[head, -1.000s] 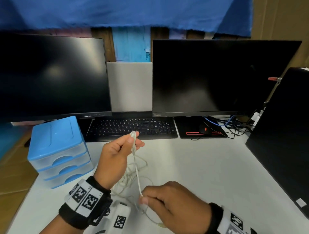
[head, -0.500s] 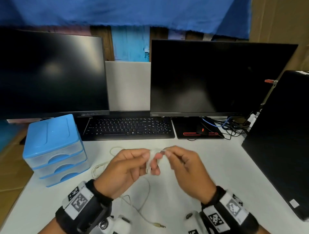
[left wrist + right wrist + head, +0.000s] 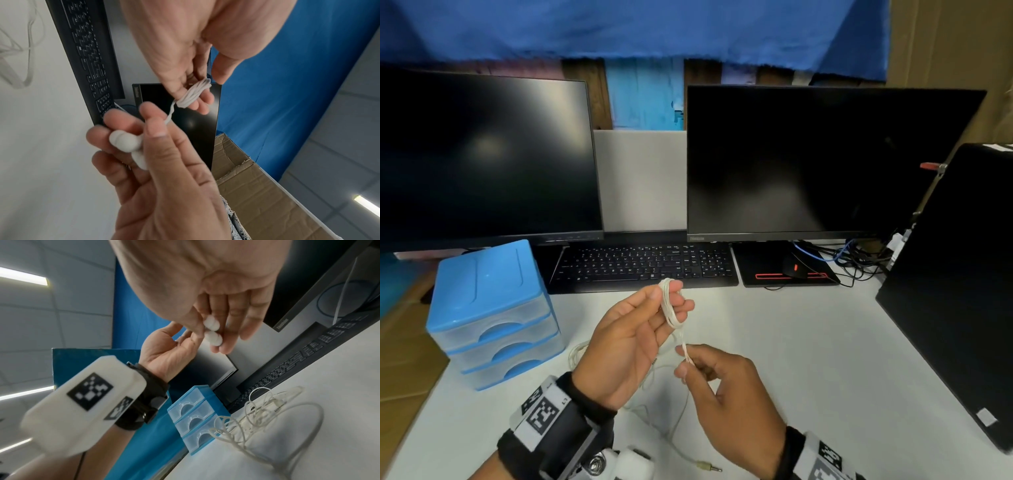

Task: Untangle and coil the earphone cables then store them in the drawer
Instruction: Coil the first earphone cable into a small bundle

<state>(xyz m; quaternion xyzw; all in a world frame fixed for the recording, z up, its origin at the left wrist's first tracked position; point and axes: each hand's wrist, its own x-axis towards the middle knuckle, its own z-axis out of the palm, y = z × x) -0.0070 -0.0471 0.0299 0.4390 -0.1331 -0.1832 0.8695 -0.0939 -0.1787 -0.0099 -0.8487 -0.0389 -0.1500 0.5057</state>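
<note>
Both hands are up over the tabletop (image 3: 808, 359), in front of the keyboard (image 3: 643, 267).

- Left hand (image 3: 630, 346): palm up, fingers half curled. The white earphone cable (image 3: 670, 305) is wound in several turns around the fingers, and the thumb sits beside the bundle. Grip is closed loosely on the coil.
- Right hand (image 3: 726, 390): lower and nearer the body. Thumb and forefinger pinch the strand just below the coil. The left wrist view shows both white earbuds (image 3: 125, 143) tucked in the same hand, against the fingers. Grip is closed on the cable and the buds.
- A short, slightly twisted run of cable links the two hands.
- More white cable lies in loose tangled loops (image 3: 257, 415) on the tabletop below the hands. Cannot tell if it is the same cable or a second one.
- A jack plug (image 3: 708, 466) lies on the tabletop near the right wrist.
- The blue three-drawer unit (image 3: 489, 308) stands on the tabletop to the left of the left hand, apart from it. All three drawers are pushed in.
- Two dark monitors (image 3: 825, 164) are behind the keyboard.
</note>
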